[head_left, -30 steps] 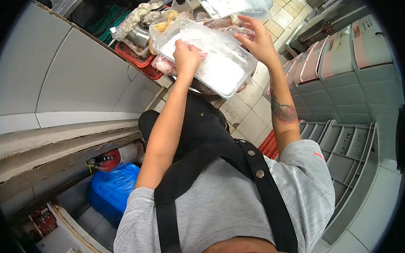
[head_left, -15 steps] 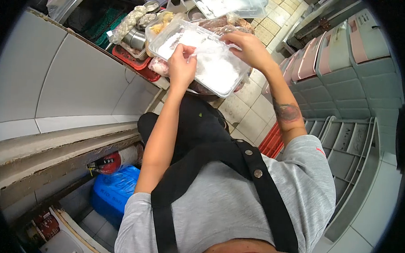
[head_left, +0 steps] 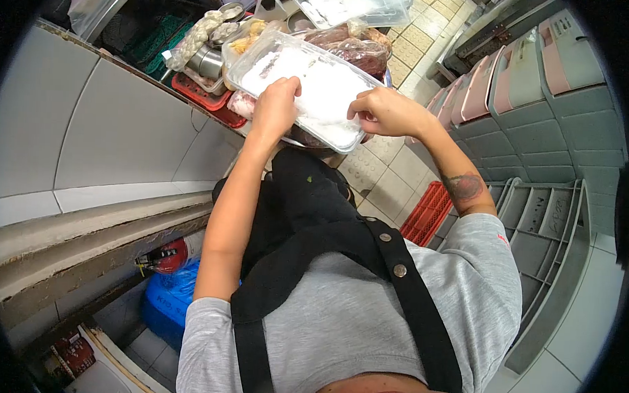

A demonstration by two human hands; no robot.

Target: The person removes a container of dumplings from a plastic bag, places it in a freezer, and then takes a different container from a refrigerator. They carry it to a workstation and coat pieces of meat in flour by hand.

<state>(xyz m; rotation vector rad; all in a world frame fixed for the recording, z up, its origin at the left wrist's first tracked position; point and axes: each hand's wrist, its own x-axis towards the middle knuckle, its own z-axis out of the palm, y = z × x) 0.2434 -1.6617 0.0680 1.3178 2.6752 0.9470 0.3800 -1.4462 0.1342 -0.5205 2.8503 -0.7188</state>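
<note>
A clear plastic tub [head_left: 344, 148] of white powder [head_left: 325, 82] rests on top of bagged foods in front of me. Over the tub's near left part, my left hand [head_left: 277, 106] has its fingers bent together at the powder. My right hand [head_left: 387, 112] is at the tub's right side, fingers curled inward. A thin, pale, see-through sheet [head_left: 324, 114] stretches low over the powder between both hands, and its edges run to the fingertips. The fingertips themselves are partly hidden.
Bagged dark meat [head_left: 361, 54] lies behind the tub, near a second clear tub [head_left: 335, 4]. Red trays [head_left: 200, 94] and a metal tin [head_left: 205, 61] stand left. Grey-pink drawers [head_left: 519, 82] line the right, with a red crate [head_left: 427, 213] on the floor. A blue bag [head_left: 169, 302] is lower left.
Both hands have come down closer to the powder; the right one moved toward me along the tub's right side. The sheet, raised and bunched before, now lies lower and flatter.
</note>
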